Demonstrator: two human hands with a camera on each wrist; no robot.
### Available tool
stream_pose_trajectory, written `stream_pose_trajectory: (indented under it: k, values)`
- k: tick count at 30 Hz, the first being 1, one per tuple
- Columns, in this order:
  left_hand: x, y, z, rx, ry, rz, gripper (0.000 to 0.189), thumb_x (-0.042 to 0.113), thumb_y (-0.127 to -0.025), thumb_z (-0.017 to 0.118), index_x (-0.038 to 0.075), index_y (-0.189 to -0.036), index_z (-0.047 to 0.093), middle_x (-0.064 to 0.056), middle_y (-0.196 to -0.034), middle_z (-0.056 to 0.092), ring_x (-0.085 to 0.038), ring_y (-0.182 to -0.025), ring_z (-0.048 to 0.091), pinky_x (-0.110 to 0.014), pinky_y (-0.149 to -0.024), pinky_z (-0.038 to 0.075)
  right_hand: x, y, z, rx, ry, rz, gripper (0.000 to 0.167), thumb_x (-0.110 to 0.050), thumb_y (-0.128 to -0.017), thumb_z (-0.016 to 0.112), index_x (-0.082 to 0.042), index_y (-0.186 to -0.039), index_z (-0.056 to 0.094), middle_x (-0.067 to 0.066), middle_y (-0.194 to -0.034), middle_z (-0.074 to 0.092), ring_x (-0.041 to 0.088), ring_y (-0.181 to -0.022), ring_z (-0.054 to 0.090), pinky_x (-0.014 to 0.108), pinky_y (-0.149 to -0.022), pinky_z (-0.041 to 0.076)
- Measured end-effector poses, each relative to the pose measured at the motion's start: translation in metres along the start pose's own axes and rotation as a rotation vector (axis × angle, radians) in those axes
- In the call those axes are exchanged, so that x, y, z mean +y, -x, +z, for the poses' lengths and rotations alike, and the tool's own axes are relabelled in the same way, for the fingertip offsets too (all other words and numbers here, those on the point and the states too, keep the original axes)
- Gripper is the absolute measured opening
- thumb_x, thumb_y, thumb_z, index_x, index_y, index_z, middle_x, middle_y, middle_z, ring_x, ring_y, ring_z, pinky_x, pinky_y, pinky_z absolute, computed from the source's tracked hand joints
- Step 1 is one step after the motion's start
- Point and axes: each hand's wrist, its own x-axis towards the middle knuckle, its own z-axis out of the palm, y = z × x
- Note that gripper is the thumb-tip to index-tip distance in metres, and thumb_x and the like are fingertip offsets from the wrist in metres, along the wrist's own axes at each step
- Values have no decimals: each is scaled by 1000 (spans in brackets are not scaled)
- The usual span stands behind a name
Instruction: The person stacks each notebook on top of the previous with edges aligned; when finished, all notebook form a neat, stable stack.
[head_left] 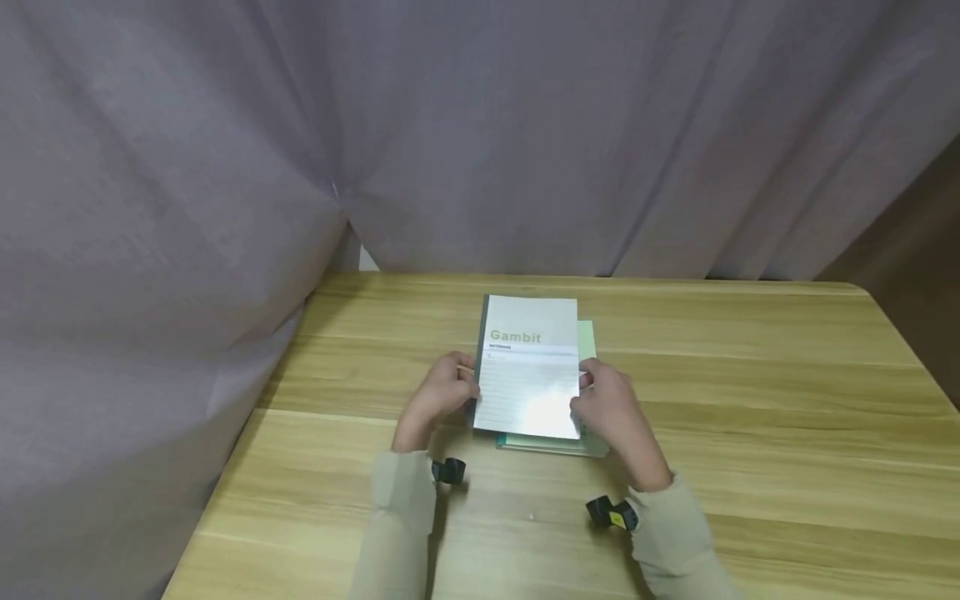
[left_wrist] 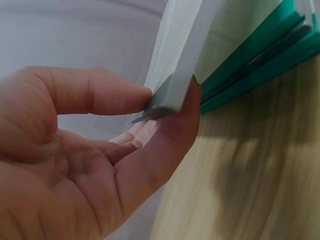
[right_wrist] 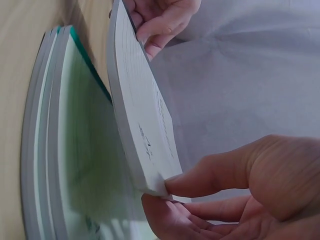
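Both hands hold a white notebook [head_left: 527,375] with "Gambit" on its cover and a dark spine strip. My left hand [head_left: 447,386] pinches the spine side, thumb on the cover and fingers underneath, as the left wrist view shows. My right hand [head_left: 606,400] pinches the opposite long edge between thumb and fingers. Below the white notebook lies a stack of green notebooks [head_left: 587,340] with teal spines [left_wrist: 260,47], mostly covered by it in the head view. In the right wrist view a gap shows between the white notebook [right_wrist: 142,110] and the stack [right_wrist: 80,150].
The notebooks are over a wooden table [head_left: 750,400] with striped grain. A grey curtain [head_left: 480,142] hangs behind the table's far edge and along its left side. Black wrist cameras [head_left: 452,472] stick out from the sleeves [head_left: 401,517].
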Motion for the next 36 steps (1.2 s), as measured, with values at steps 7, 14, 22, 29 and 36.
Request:
stream_pose_trajectory:
  k: [7,14,22,29,36]
  values:
    - [-2,-3,9,-60,7,8,40,-14,-81,60,-10,-120,52,-15,-86,61,-23,-71,59,-36,-61,56,11,4,-7,0,-30,8,58,8,-73,59,17,-131,52,22,-106,61,24,-79,60,37,-69,53]
    - [-3,-3,13,-114,11,6,39,-13,-82,61,-11,-119,51,-16,-85,62,-22,-63,60,-40,-62,59,18,5,-8,15,-34,12,58,9,-72,57,15,-129,55,20,-103,63,26,-82,61,35,-68,51]
    - [-4,-3,16,-128,-47,29,36,-11,-83,63,-11,-118,52,-14,-84,60,-27,-66,62,-40,-64,59,21,2,-8,37,-53,19,54,10,-71,58,13,-124,59,18,-97,64,25,-76,59,31,-60,50]
    - [-7,-3,18,-125,-20,11,32,-13,-84,63,-10,-114,53,-11,-82,58,-21,-60,59,-36,-59,58,25,1,-6,36,-45,33,54,12,-69,58,15,-123,60,19,-95,64,27,-77,58,31,-59,48]
    - [-8,-3,22,-90,-40,30,30,-14,-81,66,-11,-109,57,-9,-85,56,-18,-67,57,-34,-63,59,29,0,-5,24,-33,44,53,12,-71,59,16,-124,58,19,-94,63,28,-78,57,31,-59,47]
